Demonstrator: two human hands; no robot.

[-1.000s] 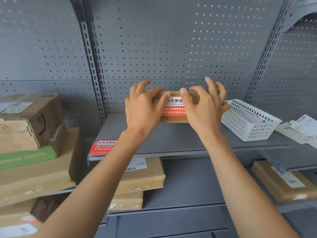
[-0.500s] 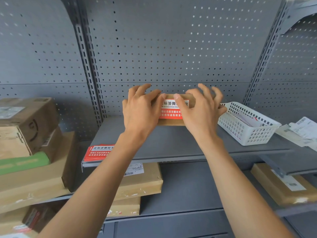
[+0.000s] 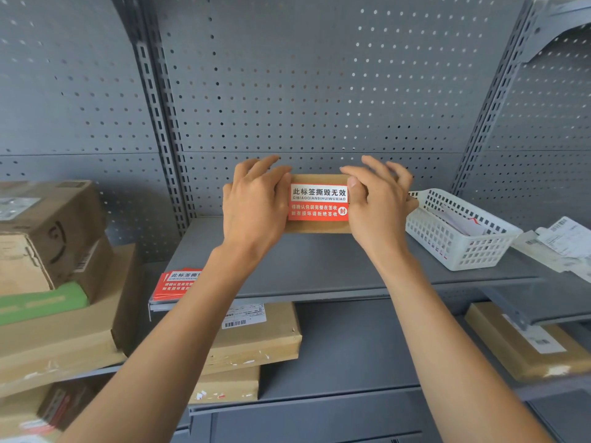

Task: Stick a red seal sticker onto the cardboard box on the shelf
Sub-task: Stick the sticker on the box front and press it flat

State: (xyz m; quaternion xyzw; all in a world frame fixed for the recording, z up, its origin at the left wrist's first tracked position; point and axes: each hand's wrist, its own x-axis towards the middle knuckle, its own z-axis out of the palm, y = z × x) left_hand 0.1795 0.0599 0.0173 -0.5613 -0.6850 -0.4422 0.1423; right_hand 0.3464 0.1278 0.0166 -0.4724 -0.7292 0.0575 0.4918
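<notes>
A small cardboard box (image 3: 317, 227) stands at the back of the grey shelf (image 3: 319, 270), against the pegboard. A red seal sticker (image 3: 318, 203) with white and black print lies flat on the box's front face. My left hand (image 3: 256, 206) covers the box's left end, its fingers curled over the top edge. My right hand (image 3: 379, 206) grips the right end, thumb pressed on the sticker's right edge and fingers spread above the box. Both ends of the box are hidden by my hands.
A stack of red seal stickers (image 3: 174, 282) lies at the shelf's front left corner. A white plastic basket (image 3: 460, 247) with papers stands to the right of the box. Cardboard parcels (image 3: 48, 235) are stacked on the left, and more parcels (image 3: 256, 340) lie on the shelf below.
My hands have slid apart along the box's front, so the whole sticker now shows between them. The camera has come closer.
</notes>
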